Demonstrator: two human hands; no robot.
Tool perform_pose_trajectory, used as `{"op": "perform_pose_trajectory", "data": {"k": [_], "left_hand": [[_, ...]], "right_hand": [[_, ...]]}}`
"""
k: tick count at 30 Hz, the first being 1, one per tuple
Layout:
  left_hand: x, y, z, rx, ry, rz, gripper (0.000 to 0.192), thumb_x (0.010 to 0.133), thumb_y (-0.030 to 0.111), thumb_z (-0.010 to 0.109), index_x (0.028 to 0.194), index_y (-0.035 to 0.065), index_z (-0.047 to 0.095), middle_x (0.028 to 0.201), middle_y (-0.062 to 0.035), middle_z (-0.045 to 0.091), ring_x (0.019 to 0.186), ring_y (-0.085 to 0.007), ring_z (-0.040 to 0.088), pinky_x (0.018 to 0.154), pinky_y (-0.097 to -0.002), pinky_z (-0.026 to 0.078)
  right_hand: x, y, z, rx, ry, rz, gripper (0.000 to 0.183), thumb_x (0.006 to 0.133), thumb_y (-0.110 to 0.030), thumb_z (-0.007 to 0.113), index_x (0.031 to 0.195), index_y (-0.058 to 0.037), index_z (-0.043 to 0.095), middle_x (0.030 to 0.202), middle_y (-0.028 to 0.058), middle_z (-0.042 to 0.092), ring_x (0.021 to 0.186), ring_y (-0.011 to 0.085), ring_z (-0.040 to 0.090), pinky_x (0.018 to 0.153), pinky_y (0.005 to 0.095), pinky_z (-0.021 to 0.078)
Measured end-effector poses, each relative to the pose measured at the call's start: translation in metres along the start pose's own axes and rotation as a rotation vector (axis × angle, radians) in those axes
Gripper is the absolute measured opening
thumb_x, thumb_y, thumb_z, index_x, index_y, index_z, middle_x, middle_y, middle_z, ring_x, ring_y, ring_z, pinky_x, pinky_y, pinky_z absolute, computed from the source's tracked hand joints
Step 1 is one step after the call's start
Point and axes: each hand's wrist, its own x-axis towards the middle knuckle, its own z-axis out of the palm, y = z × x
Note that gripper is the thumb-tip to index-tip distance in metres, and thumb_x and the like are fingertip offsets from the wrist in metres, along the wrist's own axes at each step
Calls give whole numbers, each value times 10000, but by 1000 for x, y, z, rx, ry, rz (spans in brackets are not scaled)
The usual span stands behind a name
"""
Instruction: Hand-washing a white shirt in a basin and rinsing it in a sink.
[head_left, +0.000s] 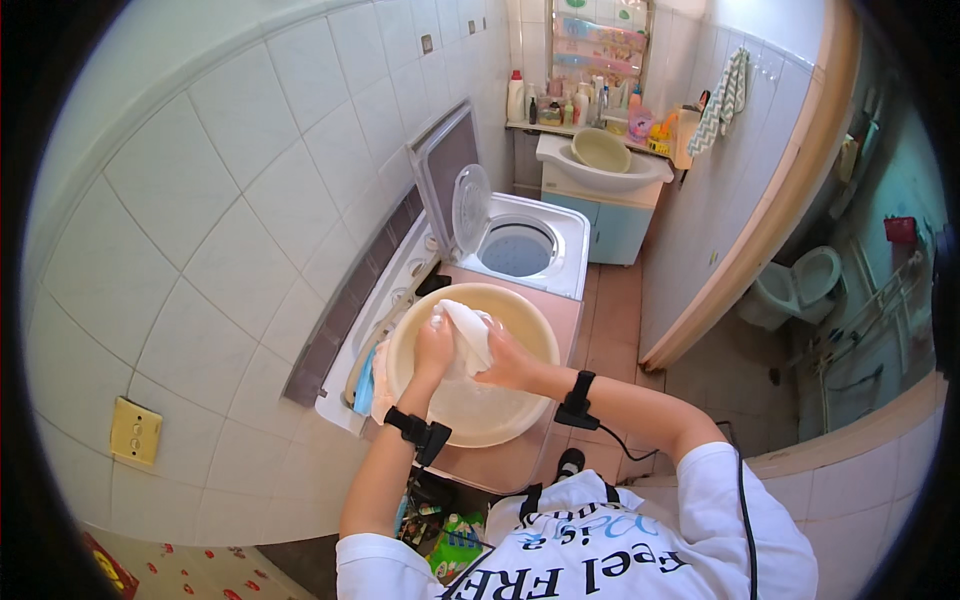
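Note:
A white wet cloth (466, 334) is bunched between my two hands, over a cream plastic basin (551, 352) of cloudy water. My left hand (435, 346) grips its left side, and my right hand (506, 352) grips its right side. The basin stands on the pink cover of a twin-tub washing machine (574, 232). At the basin's left lie a peach cloth (382, 382) and a blue one (365, 381). Both of my wrists wear black straps.
The spin tub's round lid (471, 210) stands raised beyond the basin. Farther off are a sink (645, 171) holding another basin (601, 150), and a shelf of bottles. A doorway at the right shows a toilet (795, 285). A green bag (457, 544) lies below, beside the machine.

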Motion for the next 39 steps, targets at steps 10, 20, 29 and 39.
{"op": "perform_pose_trajectory", "data": {"k": [10,20,29,39], "left_hand": [[-1,-50,3,-889,-225,-427,450,923,387,312,1137,55,527,1050,-99,602,929,-223,604,795,-331,486],[0,38,47,-1021,-26,-476,421,922,377,392,1144,38,506,1065,-105,585,947,-214,590,818,-338,488],[73,130,229,-827,-319,-351,373,938,289,425,1235,64,400,1180,-76,510,1069,-172,509,891,-317,431],[143,148,440,-553,-703,-654,594,920,474,375,1345,79,247,1315,-197,391,1175,-289,439,925,-440,394]], "right_hand": [[3,24,-4,-112,8,-373,877,638,-126,750,1354,-69,247,1290,227,334,1174,417,369,961,423,344],[11,47,-69,286,15,-241,810,635,-104,697,1340,-87,299,1252,190,410,1138,334,442,945,363,369],[-26,190,-233,749,258,37,699,658,-73,641,1286,-43,337,1184,64,450,1092,156,431,931,292,365],[-39,315,-387,740,942,264,694,680,-20,628,1276,-55,274,1194,90,408,1091,194,437,911,330,390]]}}
